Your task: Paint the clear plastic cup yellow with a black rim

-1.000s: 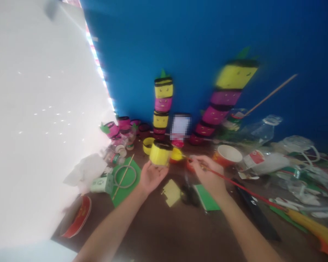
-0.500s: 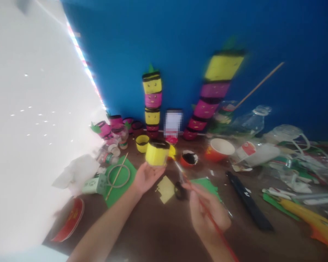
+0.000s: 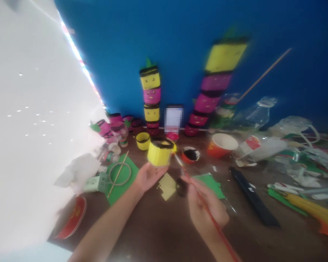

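In my left hand (image 3: 151,177) I hold a yellow cup (image 3: 159,154) with a black rim, gripped low from beneath. My right hand (image 3: 207,202) has its fingers closed round a paintbrush (image 3: 199,194) with a red handle. The brush's tip points up and left, near the right side of the yellow cup; whether it touches cannot be told. Behind the cup a bit of a yellow container (image 3: 174,147) shows. To the right is a red tub (image 3: 187,158) with black paint inside. A piece of pale yellow paper (image 3: 167,187) lies between my hands.
Against the blue wall stand two stacks of yellow and pink cups, a short one (image 3: 152,114) and a taller one (image 3: 206,103). A paper bowl (image 3: 222,147), clear bottles (image 3: 262,112), a black stick-like case (image 3: 253,198) and an orange-yellow tool (image 3: 311,207) lie on the right.
The view has shifted slightly. The yellow cup and the paintbrush stay in my hands, with the brush tip still close to the cup's right side.
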`<state>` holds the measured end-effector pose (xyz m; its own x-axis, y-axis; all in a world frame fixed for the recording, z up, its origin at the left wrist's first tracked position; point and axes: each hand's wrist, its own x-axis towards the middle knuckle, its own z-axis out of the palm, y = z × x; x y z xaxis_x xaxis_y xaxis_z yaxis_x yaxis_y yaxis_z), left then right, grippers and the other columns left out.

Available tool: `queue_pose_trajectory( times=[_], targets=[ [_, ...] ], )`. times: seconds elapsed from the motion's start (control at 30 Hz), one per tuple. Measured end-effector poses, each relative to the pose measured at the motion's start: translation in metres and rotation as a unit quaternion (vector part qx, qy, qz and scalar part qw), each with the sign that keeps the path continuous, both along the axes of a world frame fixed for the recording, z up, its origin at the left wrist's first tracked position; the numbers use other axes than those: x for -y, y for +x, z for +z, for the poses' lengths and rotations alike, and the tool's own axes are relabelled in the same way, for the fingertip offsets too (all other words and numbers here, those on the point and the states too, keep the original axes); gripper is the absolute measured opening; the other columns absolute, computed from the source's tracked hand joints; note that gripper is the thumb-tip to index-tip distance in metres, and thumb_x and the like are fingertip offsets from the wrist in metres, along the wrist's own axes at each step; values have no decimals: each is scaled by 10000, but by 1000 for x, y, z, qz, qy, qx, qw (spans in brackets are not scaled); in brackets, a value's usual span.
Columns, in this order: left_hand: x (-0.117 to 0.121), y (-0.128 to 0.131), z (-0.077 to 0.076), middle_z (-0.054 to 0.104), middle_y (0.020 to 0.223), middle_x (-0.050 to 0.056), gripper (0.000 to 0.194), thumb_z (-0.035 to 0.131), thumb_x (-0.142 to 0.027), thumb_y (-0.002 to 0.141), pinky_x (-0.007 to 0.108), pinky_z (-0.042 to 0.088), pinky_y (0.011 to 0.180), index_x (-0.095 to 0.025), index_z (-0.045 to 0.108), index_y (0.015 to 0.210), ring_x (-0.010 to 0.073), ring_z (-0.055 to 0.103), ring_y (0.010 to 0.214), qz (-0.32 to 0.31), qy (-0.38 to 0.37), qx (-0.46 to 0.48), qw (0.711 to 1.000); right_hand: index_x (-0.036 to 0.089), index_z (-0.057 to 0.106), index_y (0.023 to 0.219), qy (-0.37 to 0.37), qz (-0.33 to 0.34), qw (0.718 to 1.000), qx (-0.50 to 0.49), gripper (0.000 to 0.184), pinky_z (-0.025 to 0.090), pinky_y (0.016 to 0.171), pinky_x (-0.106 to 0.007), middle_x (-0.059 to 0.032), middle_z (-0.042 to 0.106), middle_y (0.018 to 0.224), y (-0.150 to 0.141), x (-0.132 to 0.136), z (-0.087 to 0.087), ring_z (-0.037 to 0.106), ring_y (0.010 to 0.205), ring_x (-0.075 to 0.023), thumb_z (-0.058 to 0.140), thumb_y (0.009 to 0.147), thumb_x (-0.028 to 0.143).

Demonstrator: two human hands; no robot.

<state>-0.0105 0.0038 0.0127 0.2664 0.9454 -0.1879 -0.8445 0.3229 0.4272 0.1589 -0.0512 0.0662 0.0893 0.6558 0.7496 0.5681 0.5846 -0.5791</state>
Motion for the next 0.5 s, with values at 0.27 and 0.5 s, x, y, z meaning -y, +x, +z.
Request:
queue_pose_trajectory(
  times=[0.27, 0.5],
  targets=[
    [1, 0, 2, 597, 1188, 176, 610, 551, -253, 751, 411, 336, 1041, -79, 377, 1309, 265, 531, 1152, 4, -2, 14, 1000, 185, 610, 906, 16, 24, 1000, 12, 142, 560, 648, -209, -36, 713, 770, 0, -3, -5, 678, 685, -133, 545, 797, 120],
    [-1, 0, 3, 629, 1116, 199, 584, 519, -273, 759, 397, 347, 1030, -23, 400, 1273, 261, 548, 1131, 5, -15, 17, 1000, 181, 603, 888, 27, 29, 999, -23, 140, 562, 647, -222, -38, 699, 739, 0, -2, -5, 666, 670, -133, 525, 795, 110]
  ],
)
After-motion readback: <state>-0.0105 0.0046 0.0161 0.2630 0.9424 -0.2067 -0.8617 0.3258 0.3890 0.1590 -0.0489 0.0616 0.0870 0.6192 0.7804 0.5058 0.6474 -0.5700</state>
